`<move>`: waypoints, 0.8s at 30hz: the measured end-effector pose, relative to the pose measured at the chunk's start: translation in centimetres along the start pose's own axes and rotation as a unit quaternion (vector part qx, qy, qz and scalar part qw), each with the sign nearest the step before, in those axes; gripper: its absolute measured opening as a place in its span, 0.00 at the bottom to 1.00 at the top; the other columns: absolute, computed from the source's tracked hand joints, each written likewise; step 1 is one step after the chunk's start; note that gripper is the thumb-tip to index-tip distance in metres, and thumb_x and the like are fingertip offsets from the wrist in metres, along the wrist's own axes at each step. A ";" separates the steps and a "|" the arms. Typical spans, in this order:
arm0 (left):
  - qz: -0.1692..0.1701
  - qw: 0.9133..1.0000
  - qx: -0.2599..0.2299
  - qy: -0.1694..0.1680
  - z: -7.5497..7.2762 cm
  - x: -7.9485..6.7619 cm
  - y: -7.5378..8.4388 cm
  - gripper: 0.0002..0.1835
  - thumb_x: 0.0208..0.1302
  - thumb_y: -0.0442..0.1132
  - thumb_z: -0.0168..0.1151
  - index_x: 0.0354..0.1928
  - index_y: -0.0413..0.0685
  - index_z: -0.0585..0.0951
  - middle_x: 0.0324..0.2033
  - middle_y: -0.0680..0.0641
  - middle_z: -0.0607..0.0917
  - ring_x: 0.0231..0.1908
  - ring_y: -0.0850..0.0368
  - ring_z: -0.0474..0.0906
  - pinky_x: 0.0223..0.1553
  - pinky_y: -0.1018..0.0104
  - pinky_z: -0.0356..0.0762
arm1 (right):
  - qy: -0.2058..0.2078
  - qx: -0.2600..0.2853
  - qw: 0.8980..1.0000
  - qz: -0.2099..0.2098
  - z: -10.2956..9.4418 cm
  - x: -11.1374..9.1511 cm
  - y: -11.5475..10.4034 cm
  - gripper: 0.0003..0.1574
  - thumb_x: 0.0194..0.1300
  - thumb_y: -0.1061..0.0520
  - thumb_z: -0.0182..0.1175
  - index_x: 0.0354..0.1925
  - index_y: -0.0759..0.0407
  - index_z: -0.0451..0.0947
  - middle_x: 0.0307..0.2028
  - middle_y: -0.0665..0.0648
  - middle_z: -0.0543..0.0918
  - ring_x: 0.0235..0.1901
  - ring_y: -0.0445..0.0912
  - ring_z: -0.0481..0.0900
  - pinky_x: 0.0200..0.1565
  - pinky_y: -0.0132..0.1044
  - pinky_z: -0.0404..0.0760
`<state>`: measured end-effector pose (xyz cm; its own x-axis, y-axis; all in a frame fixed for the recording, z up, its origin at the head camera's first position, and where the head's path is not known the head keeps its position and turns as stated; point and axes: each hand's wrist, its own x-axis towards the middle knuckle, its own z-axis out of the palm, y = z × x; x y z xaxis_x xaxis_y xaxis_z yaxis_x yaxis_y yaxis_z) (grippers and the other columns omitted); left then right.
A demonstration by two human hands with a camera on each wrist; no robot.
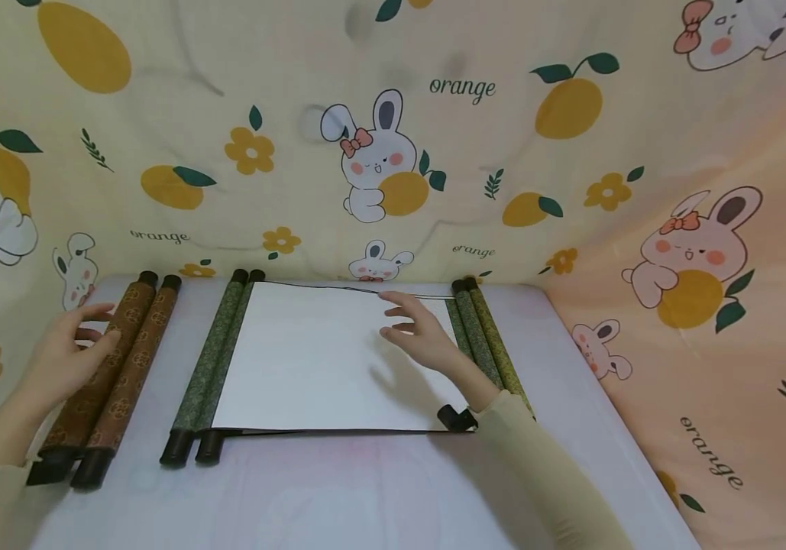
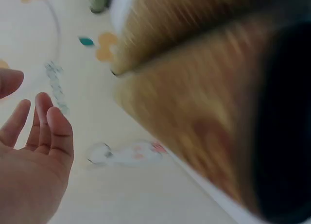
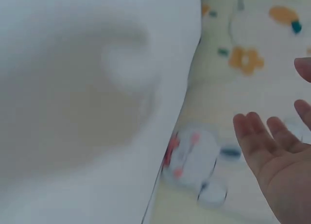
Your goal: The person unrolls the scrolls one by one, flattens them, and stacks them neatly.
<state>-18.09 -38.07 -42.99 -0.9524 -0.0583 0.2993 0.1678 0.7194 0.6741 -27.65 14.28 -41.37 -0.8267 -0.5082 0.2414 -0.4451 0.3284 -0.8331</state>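
In the head view my left hand (image 1: 66, 351) hovers at two brown patterned rolls (image 1: 127, 389) with black end caps, lying side by side. Its fingers are loosely bent and grip nothing. The left wrist view has that hand (image 2: 36, 156) apart from the blurred rolls (image 2: 180, 117). Over the upper right of a white sheet (image 1: 310, 359), my right hand (image 1: 427, 332) is raised with relaxed fingers, holding nothing. Its shadow falls on the sheet. Green speckled rolls (image 1: 214, 344) border the sheet on the left, and another green roll (image 1: 477, 328) lies on the right.
A yellow-green roll (image 1: 493, 328) lies beside the right green roll. Black end knobs (image 1: 457, 418) show near my right sleeve. The pale tabletop (image 1: 338, 496) meets a cloth (image 1: 283, 191) printed with rabbits and oranges behind and at the sides.
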 end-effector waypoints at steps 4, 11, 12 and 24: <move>-0.055 0.998 0.030 0.005 -0.9 -0.2 -2.0 0.27 0.77 0.35 0.54 0.70 0.25 0.66 0.58 0.23 0.70 0.42 0.61 0.71 0.27 0.77 0.69 | -0.024 0.015 1.000 -0.002 3.4 1.0 -1.5 0.39 0.71 0.65 0.64 0.76 0.55 0.66 0.72 0.60 0.68 0.64 0.61 0.77 0.61 0.44 0.79; -0.081 0.993 0.080 -0.043 -1.7 0.0 -4.1 0.24 0.77 0.33 0.54 0.67 0.22 0.67 0.57 0.18 0.71 0.49 0.20 0.72 0.29 0.64 0.74 | -0.074 0.064 0.995 0.017 9.7 3.0 -4.1 0.38 0.72 0.63 0.65 0.75 0.55 0.67 0.72 0.53 0.71 0.58 0.48 0.82 0.58 0.34 0.80; -0.075 0.992 0.087 -0.059 -1.9 0.1 -4.3 0.24 0.76 0.32 0.54 0.65 0.21 0.68 0.56 0.17 0.71 0.49 0.19 0.73 0.30 0.60 0.77 | -0.082 0.071 0.994 0.020 10.6 3.3 -4.5 0.37 0.72 0.62 0.65 0.75 0.54 0.68 0.72 0.52 0.71 0.58 0.46 0.82 0.58 0.33 0.79; -0.082 0.976 0.081 -0.182 -2.7 0.7 -4.5 0.28 0.73 0.31 0.60 0.63 0.13 0.63 0.52 0.12 0.71 0.43 0.25 0.82 0.31 0.58 0.84 | -0.195 0.131 0.970 0.066 21.0 5.9 -9.3 0.38 0.74 0.55 0.63 0.77 0.43 0.65 0.70 0.44 0.72 0.49 0.29 0.80 0.47 0.30 0.80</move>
<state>-18.77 -43.26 -44.00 -0.9954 0.0464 -0.0843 -0.0099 0.8224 0.5688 -21.19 -8.49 -42.62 -0.6548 -0.7548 -0.0404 -0.1993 0.2240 -0.9540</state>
